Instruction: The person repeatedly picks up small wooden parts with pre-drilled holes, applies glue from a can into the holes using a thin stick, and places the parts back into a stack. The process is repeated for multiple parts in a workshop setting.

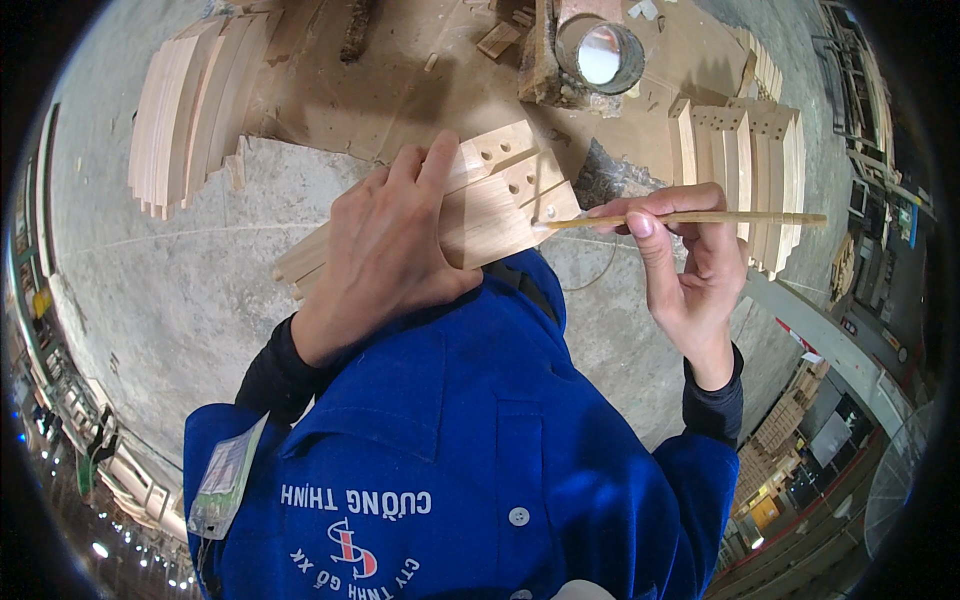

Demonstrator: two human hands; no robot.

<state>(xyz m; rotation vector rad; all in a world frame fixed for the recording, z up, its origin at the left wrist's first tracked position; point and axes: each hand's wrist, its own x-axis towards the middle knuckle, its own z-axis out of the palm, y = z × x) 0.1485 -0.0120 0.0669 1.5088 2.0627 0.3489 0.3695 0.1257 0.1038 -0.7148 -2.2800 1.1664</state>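
My left hand is closed around a few pale wooden pieces lying side by side over my lap. Round holes show in their end faces, which point to the right. Between the thumb and fingers of my right hand is a thin yellowish-brown stick, held nearly level. Its left tip touches the end of the nearest piece, beside a hole with something white at it. The far ends of the pieces pass behind my left hand and wrist.
Ahead stands a round container with white liquid inside, next to a rough block. Stacked curved wooden pieces are at the left; more drilled pieces stand at the right. Cardboard with wood scraps covers the concrete floor ahead.
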